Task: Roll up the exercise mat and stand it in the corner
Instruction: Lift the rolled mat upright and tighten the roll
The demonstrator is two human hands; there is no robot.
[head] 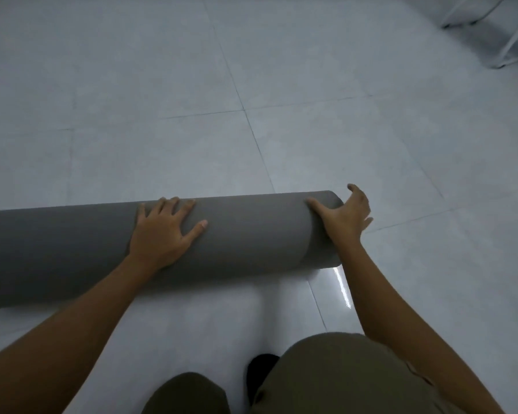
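Overhead, so to speak, the view looks down on a pale tiled floor with thin grout lines crossing it; the tiles beyond the roll lie bare all the way to the top right corner, where thin white metal legs of some piece of furniture stand — too blurred to say what it is. A bright streak of reflected light shows on the tile just below the roll's right end.

Across the lower middle lies the exercise mat, grey and fully wound into a thick roll, lying flat on the floor. It runs from the left edge of the view, where it is cut off, to its right end near the centre right. A faint seam line curves round it close to that end.

Nearer the camera are the person's knees in olive trousers, with a dark shape between them (possibly a shoe, but it is hard to tell).

Both bare forearms reach forward from the bottom corners. The left hand lies palm down on top of the roll, fingers spread and flat, thumb out to the right — pressing on it and not closed round it. The right hand cups the roll's right end: thumb laid on the grey surface, fingers splayed wide and curling past the end, loosely open and not clenched.
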